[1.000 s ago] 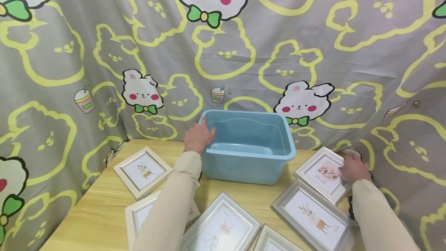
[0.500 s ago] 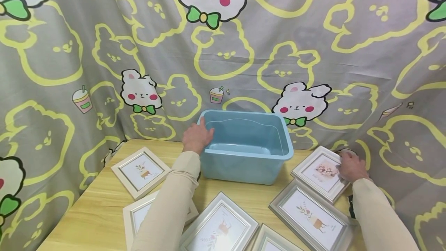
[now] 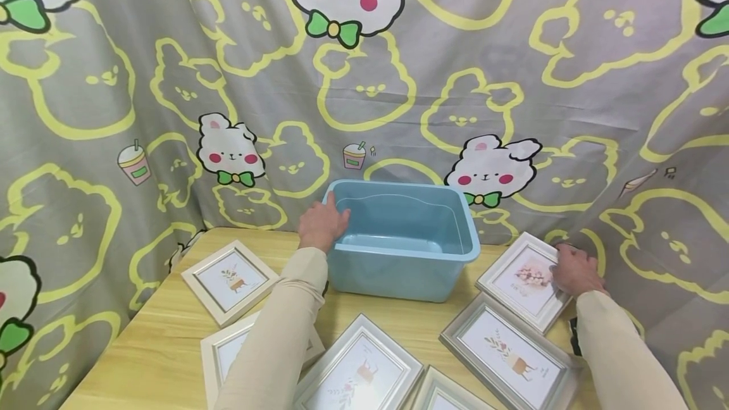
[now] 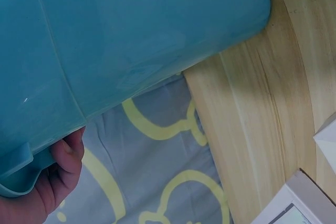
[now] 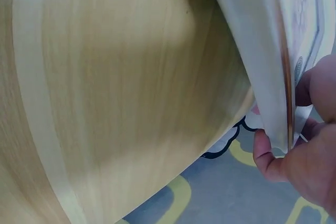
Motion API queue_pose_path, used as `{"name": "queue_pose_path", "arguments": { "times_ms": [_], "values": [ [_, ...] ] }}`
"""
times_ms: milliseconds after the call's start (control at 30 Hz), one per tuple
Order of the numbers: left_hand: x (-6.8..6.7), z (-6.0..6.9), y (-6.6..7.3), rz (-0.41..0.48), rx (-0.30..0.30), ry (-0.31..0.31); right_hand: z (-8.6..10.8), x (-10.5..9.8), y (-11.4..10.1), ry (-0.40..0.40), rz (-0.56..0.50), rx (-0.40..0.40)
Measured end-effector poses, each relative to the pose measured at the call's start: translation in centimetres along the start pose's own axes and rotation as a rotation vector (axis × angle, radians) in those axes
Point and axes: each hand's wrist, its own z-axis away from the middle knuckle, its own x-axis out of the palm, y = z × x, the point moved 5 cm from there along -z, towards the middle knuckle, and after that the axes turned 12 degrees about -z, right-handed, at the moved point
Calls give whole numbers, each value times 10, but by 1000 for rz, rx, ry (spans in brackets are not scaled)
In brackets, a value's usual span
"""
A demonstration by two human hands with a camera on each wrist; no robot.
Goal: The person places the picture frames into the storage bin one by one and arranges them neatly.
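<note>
My left hand (image 3: 323, 225) grips the left rim of a light-blue plastic bin (image 3: 393, 278), which has nothing in it. In the left wrist view the fingers curl around the bin's lip (image 4: 18, 171). At the right, my right hand (image 3: 576, 271) pinches the far right edge of a silver-white picture frame (image 3: 526, 280) with a pink blossom print. The right wrist view has the frame's side (image 5: 252, 51) tilted up off the wood, thumb and fingers on opposite faces of its edge. Its near corner lies close to a larger silver picture frame (image 3: 507, 353).
Several more picture frames lie on the wooden table (image 3: 142, 347): a cream one (image 3: 230, 283) at left, another (image 3: 224, 353) partly behind the left sleeve, a silver one (image 3: 364, 366) at front. A patterned curtain (image 3: 273, 81) hangs behind the bin.
The far edge of the blossom picture frame has risen slightly with my right hand. My left hand and the bin stay as they were; the head view has shifted slightly.
</note>
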Motion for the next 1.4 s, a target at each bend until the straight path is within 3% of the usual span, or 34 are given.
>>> {"name": "queue_pose_path", "arguments": {
  "times_ms": [167,600,833,1033,1400],
  "values": [
    [1,1,0,-5,-4,-17,1,-2,-2,21,-1,-10],
    [2,0,-1,-12,-6,-19,-4,-5,-8,119,-19,-171],
    [2,1,-1,-6,-1,-25,-3,-8,-10,132,-26,-172],
    [2,0,-2,1,3,-18,3,-13,-21,198,28,-277],
    [3,-2,-1,-1,6,-20,9,-17,-32,256,64,-262]
  ]
}}
